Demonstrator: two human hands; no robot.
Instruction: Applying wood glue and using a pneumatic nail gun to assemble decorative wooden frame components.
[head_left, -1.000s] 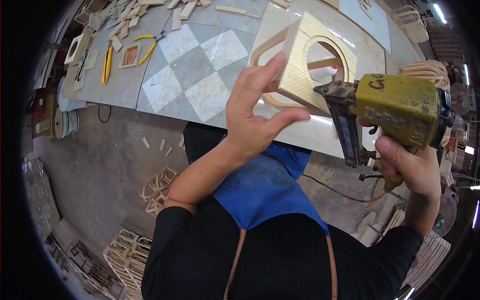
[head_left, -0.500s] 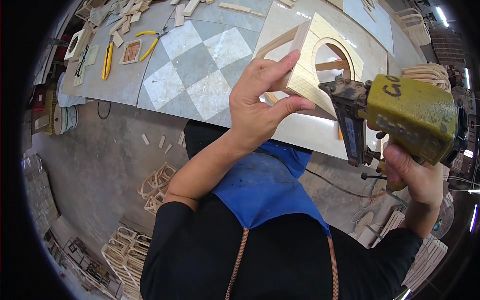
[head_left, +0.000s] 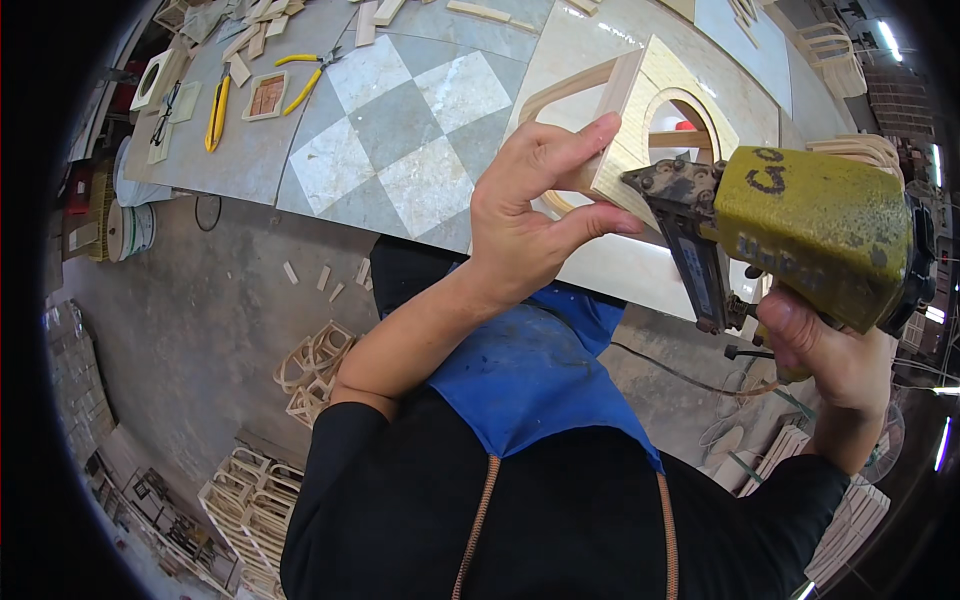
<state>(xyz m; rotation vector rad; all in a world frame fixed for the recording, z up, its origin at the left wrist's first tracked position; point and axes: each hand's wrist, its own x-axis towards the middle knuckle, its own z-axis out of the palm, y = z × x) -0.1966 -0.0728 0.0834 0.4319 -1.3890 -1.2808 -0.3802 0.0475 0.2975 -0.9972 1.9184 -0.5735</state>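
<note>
My left hand (head_left: 540, 205) grips the near left corner of a small wooden frame (head_left: 645, 110), thumb on the near side and fingers along its edge. The frame has a pale panel with an arched opening and stands tilted at the table's front. In my right hand (head_left: 825, 350) is a yellow nail gun (head_left: 810, 230), worn and scuffed, held by its handle. Its dark nose rests at or very near the panel's lower corner, just right of my left fingertips; whether it touches is hard to tell. The trigger finger is hidden.
Yellow-handled cutting pliers (head_left: 312, 80), a yellow utility knife (head_left: 217, 115) and a small tray (head_left: 265, 97) of brown pieces lie on the tiled table (head_left: 380, 140). Wood strips are scattered at the back. A hose (head_left: 690, 385) hangs at right; wooden frames (head_left: 315, 368) lie on the floor.
My left hand and the wooden frame have shifted slightly right. The nail gun's nose has moved a little left, closer to the panel's lower corner.
</note>
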